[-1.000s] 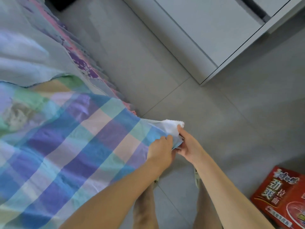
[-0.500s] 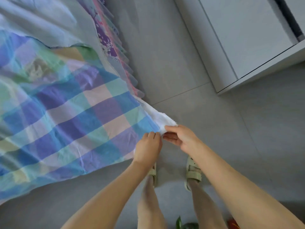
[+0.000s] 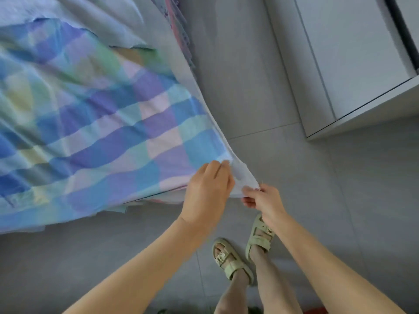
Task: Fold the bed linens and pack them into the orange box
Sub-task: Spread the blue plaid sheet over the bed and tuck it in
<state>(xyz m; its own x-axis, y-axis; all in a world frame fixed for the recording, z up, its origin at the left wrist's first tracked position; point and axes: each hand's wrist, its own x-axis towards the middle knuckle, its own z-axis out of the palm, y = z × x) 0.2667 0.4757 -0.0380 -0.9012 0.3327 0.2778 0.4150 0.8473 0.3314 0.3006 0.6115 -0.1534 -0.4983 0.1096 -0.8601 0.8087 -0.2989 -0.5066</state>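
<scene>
A checked bed linen [image 3: 108, 123] in blue, purple, green and pink squares lies spread over the bed at the left. Its near right corner shows a white underside [image 3: 243, 175]. My left hand [image 3: 208, 191] grips the linen's edge just left of that corner. Pinching the white corner tip from the right is my right hand [image 3: 264, 199]. A sliver of red [image 3: 317, 311] at the bottom edge may be the orange box; most of it is out of view.
A pale blue sheet [image 3: 95, 21] covers the bed behind the checked linen. A white cabinet [image 3: 353, 64] stands at the upper right on the grey tiled floor [image 3: 351, 211]. My feet in green sandals [image 3: 231, 259] stand below my hands.
The view has tilted down and the red box has slid almost out of frame. My hands, earlier close together on the corner, have moved slightly apart along the edge.
</scene>
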